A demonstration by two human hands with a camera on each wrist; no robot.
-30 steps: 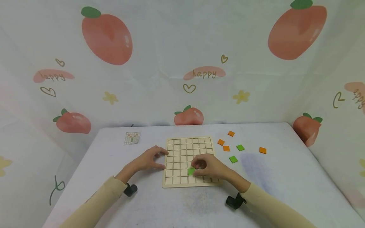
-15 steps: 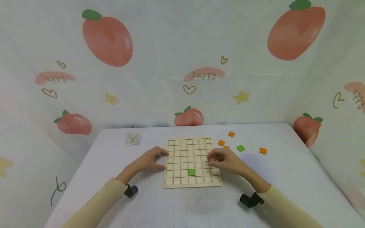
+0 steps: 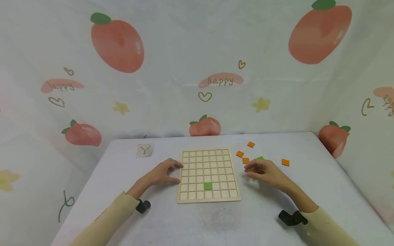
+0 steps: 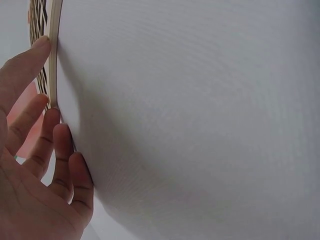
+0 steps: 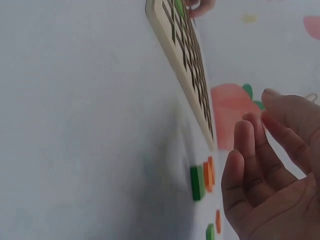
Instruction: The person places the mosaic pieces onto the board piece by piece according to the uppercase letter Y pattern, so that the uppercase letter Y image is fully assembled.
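A pale wooden grid board (image 3: 209,200) lies flat on the table. One green square tile (image 3: 208,186) sits in a cell of its second row from the near edge. At the board's left edge, my left hand (image 3: 160,173) touches the rim with thumb and fingertips spread; the left wrist view shows the fingers loosely bent. My right hand (image 3: 267,175) hovers right of the board, loosely bent and holding nothing. The right wrist view shows a green tile (image 5: 197,183) on the table below its fingers. Another green tile (image 3: 260,158) is partly hidden behind that hand.
Several orange tiles (image 3: 240,154) lie beyond my right hand, with one orange tile (image 3: 285,162) farther right. A small grid pattern card (image 3: 144,150) lies at the back left. A fruit-printed cloth (image 3: 172,68) hangs behind the white table (image 3: 172,225).
My right hand has let go of the green tile, which now sits in the board, and moved right to the loose tiles. The left hand has stayed at the board's edge.
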